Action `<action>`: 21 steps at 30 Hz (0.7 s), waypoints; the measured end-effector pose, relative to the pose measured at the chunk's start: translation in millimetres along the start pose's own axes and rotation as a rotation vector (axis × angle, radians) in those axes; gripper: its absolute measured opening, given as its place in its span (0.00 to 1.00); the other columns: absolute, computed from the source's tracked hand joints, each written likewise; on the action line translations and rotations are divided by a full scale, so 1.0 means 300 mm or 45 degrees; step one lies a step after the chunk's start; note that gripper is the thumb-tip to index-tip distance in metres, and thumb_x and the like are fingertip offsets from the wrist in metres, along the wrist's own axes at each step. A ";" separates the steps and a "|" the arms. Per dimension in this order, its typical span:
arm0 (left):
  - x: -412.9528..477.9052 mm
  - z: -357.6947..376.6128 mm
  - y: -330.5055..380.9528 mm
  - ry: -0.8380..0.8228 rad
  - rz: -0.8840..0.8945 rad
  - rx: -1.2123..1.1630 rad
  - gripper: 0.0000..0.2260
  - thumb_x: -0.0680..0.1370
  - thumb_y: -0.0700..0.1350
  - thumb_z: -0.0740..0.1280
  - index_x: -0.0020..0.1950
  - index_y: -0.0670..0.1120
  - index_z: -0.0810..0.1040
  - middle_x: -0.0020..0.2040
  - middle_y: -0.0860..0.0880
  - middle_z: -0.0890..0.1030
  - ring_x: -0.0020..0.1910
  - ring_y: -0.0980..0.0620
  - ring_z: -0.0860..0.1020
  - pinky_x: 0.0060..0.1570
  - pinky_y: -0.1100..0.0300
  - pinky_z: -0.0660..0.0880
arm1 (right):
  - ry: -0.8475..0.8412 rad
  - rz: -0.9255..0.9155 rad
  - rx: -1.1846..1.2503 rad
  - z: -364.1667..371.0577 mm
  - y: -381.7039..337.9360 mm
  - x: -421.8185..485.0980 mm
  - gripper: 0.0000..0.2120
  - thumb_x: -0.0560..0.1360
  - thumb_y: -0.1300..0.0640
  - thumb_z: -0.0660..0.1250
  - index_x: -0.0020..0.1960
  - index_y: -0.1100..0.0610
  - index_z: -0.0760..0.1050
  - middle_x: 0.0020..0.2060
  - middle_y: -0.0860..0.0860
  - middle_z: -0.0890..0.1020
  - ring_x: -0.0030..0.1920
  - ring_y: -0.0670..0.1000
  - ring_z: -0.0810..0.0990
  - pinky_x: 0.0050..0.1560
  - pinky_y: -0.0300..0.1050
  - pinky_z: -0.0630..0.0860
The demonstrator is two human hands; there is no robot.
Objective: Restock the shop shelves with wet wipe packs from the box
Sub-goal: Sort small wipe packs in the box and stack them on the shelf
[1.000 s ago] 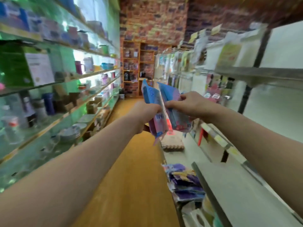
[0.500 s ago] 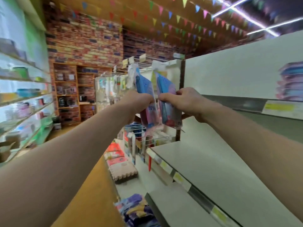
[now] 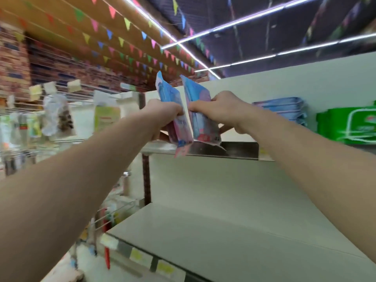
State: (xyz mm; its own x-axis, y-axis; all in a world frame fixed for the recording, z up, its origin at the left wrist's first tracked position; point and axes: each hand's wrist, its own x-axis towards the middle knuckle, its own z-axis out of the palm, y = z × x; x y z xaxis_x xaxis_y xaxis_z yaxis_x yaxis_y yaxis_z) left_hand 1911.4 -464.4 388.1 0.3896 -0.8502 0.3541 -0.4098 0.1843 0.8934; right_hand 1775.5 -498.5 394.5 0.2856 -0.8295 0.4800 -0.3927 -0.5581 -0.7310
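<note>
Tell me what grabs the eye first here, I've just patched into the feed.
Centre frame, the left hand grips a blue-and-pink wet wipe pack and the right hand a second pack, both upright before the upper shelf edge. On that shelf to the right lie a stack of blue packs and green packs. Strings of coloured pennants cross the ceiling.

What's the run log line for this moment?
phase: shelving | left hand: grips blue-pink wipe pack | right hand: grips second pack | where: at upper shelf edge | on shelf: blue stack, green packs
</note>
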 end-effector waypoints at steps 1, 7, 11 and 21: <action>0.014 0.021 0.009 -0.034 0.007 -0.021 0.09 0.78 0.41 0.64 0.56 0.41 0.71 0.36 0.44 0.79 0.28 0.50 0.78 0.18 0.60 0.74 | 0.032 0.000 -0.027 -0.023 -0.001 0.010 0.21 0.72 0.45 0.70 0.56 0.58 0.72 0.41 0.50 0.80 0.39 0.48 0.81 0.36 0.44 0.79; 0.084 0.165 0.077 -0.277 0.046 -0.180 0.13 0.78 0.41 0.64 0.62 0.40 0.72 0.44 0.42 0.81 0.36 0.47 0.80 0.22 0.56 0.78 | 0.131 0.048 -0.261 -0.176 0.035 0.060 0.14 0.71 0.45 0.71 0.46 0.55 0.74 0.40 0.49 0.82 0.39 0.48 0.81 0.36 0.43 0.77; 0.131 0.266 0.120 -0.365 0.058 -0.272 0.15 0.78 0.42 0.64 0.63 0.41 0.71 0.45 0.42 0.81 0.36 0.47 0.81 0.23 0.56 0.77 | 0.152 0.100 -0.392 -0.280 0.090 0.080 0.17 0.71 0.43 0.71 0.49 0.55 0.75 0.42 0.50 0.81 0.39 0.47 0.80 0.35 0.42 0.75; 0.242 0.432 0.144 -0.538 -0.070 -0.439 0.14 0.76 0.54 0.65 0.51 0.44 0.76 0.35 0.45 0.84 0.32 0.48 0.84 0.35 0.53 0.80 | 0.014 0.240 -0.476 -0.393 0.232 0.161 0.21 0.71 0.43 0.70 0.56 0.56 0.78 0.47 0.51 0.83 0.46 0.49 0.82 0.43 0.44 0.78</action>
State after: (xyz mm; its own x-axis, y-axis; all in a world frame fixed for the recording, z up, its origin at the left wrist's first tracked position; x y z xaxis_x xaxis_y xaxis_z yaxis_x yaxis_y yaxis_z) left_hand 1815.1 -582.0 416.6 0.0083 -0.9741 0.2259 -0.0762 0.2247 0.9715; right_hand 1658.9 -579.8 424.2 0.1695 -0.9169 0.3614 -0.7282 -0.3636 -0.5810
